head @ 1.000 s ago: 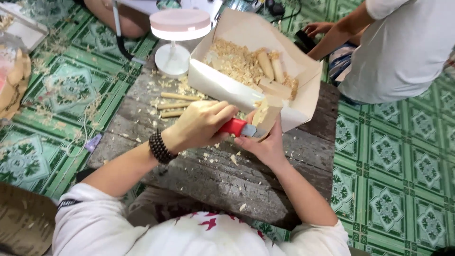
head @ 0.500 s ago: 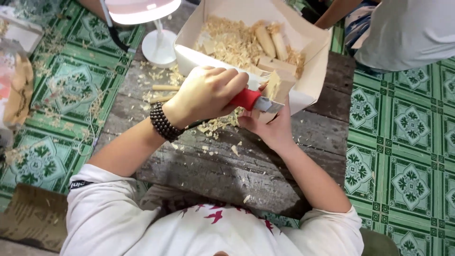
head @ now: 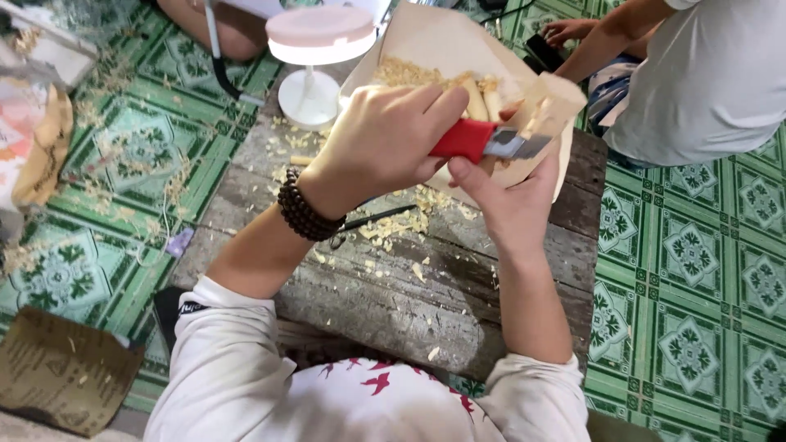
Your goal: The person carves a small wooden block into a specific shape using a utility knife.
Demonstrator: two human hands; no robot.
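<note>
Both hands had risen closer to the camera; left hand (head: 385,143) gripped the red-handled knife (head: 490,141), right hand (head: 512,196) clasped the wood piece (head: 536,106) above the box (head: 434,37). Carving mid-stroke; next cut needed steady control.

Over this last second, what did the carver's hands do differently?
Both hands rose nearer the camera, in front of the paper box. The left hand kept its grip on the red-handled knife; the right hand still holds the pale wood piece against the blade. Lamp and plank table stayed put.
</note>
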